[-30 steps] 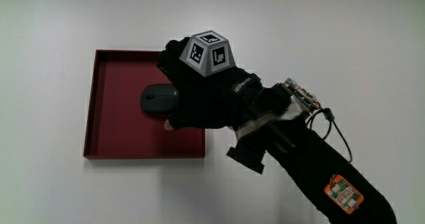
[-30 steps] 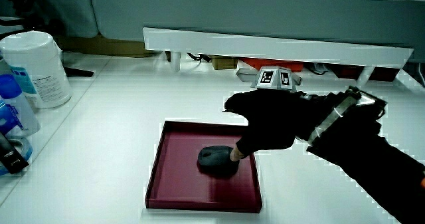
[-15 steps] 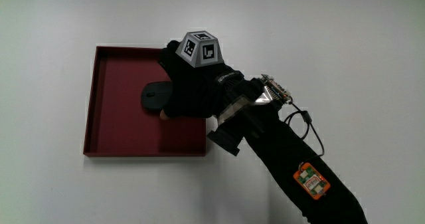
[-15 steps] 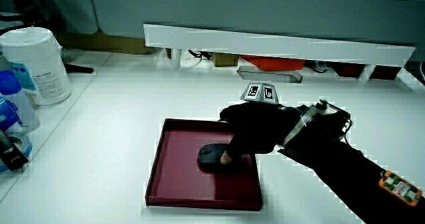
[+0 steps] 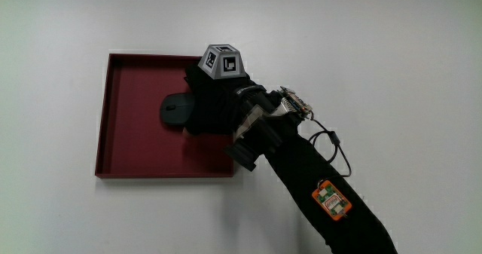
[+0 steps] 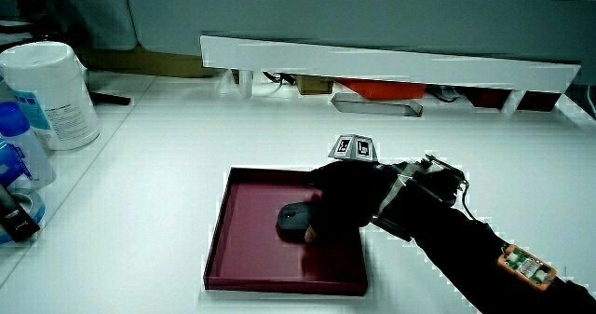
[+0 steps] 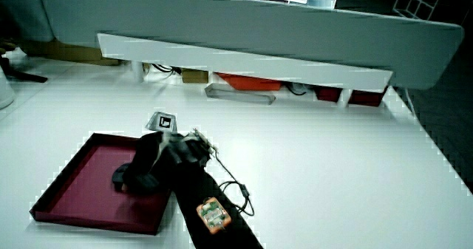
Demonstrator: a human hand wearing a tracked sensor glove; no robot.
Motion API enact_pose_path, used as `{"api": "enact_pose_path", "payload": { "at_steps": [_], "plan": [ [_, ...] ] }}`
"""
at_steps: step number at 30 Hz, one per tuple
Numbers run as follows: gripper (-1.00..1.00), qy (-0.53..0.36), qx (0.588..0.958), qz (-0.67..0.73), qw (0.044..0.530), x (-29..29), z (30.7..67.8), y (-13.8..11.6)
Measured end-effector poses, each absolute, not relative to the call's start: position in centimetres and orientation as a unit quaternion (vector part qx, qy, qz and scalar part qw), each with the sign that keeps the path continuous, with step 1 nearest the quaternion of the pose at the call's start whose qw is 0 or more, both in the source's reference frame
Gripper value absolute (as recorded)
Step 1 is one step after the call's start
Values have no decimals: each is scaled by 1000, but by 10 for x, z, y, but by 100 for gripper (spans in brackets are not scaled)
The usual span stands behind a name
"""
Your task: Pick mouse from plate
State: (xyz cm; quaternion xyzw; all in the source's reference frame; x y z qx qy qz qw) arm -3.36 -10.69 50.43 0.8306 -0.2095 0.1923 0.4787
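Since the earlier frame the hand (image 5: 215,103) has settled lower over the mouse (image 5: 175,109), which lies mid-plate (image 5: 135,145); grip curled over its body, closure not certain; likely light, rigid, smooth-shelled; best pinched across the flanks.

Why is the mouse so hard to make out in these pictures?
Main view: the dark mouse blends into the black hand covering part of it on the dark red plate. In both side views the hand hides most of it.
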Motion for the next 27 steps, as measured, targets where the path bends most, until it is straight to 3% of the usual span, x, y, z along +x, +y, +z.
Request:
{"api": "enact_pose_path", "payload": {
  "at_steps": [10, 25, 27],
  "plan": [
    [0, -208, 833, 172, 483, -39, 509, -103],
    [100, -217, 860, 163, 433, -43, 507, -101],
    [100, -228, 859, 173, 425, -43, 504, -100]
  ]
}}
